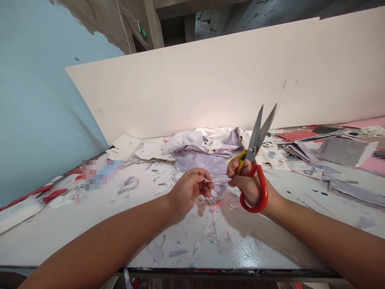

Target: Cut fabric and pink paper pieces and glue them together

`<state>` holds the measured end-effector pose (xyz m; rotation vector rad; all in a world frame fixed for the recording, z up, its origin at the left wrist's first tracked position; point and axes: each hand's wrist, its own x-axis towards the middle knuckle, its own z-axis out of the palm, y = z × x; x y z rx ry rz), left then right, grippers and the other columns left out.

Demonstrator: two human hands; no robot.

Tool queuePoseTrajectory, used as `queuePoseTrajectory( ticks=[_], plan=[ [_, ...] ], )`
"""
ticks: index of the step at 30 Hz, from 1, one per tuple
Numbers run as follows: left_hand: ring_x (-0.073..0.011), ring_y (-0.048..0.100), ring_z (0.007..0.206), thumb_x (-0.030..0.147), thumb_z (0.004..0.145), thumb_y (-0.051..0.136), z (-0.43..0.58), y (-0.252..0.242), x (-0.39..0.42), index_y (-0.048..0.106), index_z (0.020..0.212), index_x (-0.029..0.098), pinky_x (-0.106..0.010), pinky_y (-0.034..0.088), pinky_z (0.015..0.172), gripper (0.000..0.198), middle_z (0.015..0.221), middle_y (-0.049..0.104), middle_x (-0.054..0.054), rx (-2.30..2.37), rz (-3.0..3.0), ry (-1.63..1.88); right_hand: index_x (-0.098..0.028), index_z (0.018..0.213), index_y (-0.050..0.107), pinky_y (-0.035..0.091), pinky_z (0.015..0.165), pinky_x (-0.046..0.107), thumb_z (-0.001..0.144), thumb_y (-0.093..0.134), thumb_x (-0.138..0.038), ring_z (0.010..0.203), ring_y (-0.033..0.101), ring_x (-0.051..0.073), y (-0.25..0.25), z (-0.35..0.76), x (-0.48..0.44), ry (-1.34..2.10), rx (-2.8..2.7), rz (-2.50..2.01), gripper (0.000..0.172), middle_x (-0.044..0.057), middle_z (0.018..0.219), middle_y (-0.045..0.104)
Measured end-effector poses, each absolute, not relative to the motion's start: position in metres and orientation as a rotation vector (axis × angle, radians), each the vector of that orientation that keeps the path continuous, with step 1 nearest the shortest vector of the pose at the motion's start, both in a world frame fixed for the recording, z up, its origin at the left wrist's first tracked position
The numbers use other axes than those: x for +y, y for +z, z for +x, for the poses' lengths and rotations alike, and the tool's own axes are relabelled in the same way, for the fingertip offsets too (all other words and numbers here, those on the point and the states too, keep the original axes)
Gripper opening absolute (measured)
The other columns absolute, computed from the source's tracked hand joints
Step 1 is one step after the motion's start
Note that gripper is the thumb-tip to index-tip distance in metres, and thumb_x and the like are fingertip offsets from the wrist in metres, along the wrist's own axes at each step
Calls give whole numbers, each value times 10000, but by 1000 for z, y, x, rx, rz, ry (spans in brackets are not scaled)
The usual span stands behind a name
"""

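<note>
Between my two hands a short strip of lavender fabric [221, 179] is stretched above the table. My left hand [192, 186] pinches its left end with closed fingers. My right hand [249, 184] grips the other end between thumb and fingertips. That same hand also carries red-handled scissors [254, 146], their blades parted and pointing up, away from the strip. Something yellow, perhaps a tape measure or a second tool [239, 163], shows at the right fingers; I cannot tell which. Just behind the hands lies a heap of lavender floral fabric [204, 160].
The white tabletop [120, 224] is scattered with fabric scraps and threads. A tall white board [192, 92] stands along the back. Cream pieces [126, 146] lie at back left, and grey folded cloth [339, 150] with pink and red sheets at right. A blue wall [45, 100] borders the left.
</note>
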<state>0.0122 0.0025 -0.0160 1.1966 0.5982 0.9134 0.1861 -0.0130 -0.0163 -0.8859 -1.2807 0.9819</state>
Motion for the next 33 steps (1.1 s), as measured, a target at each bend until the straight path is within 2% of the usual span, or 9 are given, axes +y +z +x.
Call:
queuePoseTrajectory(
  ticks=[4, 7, 10, 14, 17, 20, 24, 33],
  plan=[
    [-82, 518, 497, 261, 696, 566, 14, -17, 1, 532, 716, 160, -217, 395, 515, 109, 587, 573, 6, 674, 1249, 965, -226, 698, 384, 336, 528, 244, 493, 437, -34, 594, 419, 121, -16, 187, -15, 951, -1340, -945, 286, -49, 650, 441],
    [-76, 511, 494, 262, 680, 592, 14, -16, 1, 514, 725, 166, -220, 397, 527, 132, 597, 569, 14, 691, 1249, 965, -226, 682, 376, 347, 501, 244, 486, 441, -44, 528, 415, 106, -15, 186, -16, 1091, -1203, -846, 275, -58, 619, 431],
    [-75, 514, 493, 267, 684, 584, 12, -15, 2, 502, 729, 167, -226, 401, 538, 138, 611, 570, 14, 699, 1258, 976, -217, 631, 361, 370, 466, 240, 473, 467, -75, 517, 466, 116, -12, 184, -16, 1261, -956, -772, 238, -55, 587, 449],
    [-79, 529, 505, 274, 715, 557, 11, -15, 1, 503, 745, 170, -228, 410, 548, 120, 626, 574, 15, 704, 1338, 996, -194, 646, 458, 441, 459, 258, 568, 607, -222, 558, 536, 134, -7, 183, -18, 1379, -762, -896, 170, 2, 699, 557],
    [-76, 534, 517, 283, 742, 538, 12, -13, -3, 509, 745, 169, -229, 424, 564, 118, 636, 567, 17, 719, 1446, 1000, -183, 708, 501, 476, 460, 290, 622, 656, -342, 555, 571, 156, -6, 181, -21, 1518, -835, -935, 238, 31, 709, 587],
    [-79, 534, 521, 312, 746, 540, 13, -12, -6, 514, 747, 163, -235, 438, 561, 152, 650, 560, 12, 752, 1565, 988, -192, 676, 451, 503, 462, 309, 588, 710, -294, 580, 597, 181, -9, 178, -25, 1634, -972, -876, 291, 4, 630, 574],
    [-86, 534, 539, 327, 752, 532, 13, -14, -7, 517, 759, 158, -243, 447, 568, 170, 638, 552, 6, 764, 1653, 961, -207, 653, 386, 518, 453, 329, 534, 741, -210, 641, 611, 216, -15, 177, -24, 1586, -1059, -840, 375, -16, 586, 557],
    [-80, 529, 531, 302, 754, 520, 12, -18, -5, 533, 781, 167, -246, 447, 562, 138, 678, 562, 6, 764, 1645, 958, -208, 711, 379, 472, 467, 257, 623, 670, -199, 535, 602, 155, -18, 183, -18, 1469, -1082, -970, 304, -28, 560, 564]
  ],
)
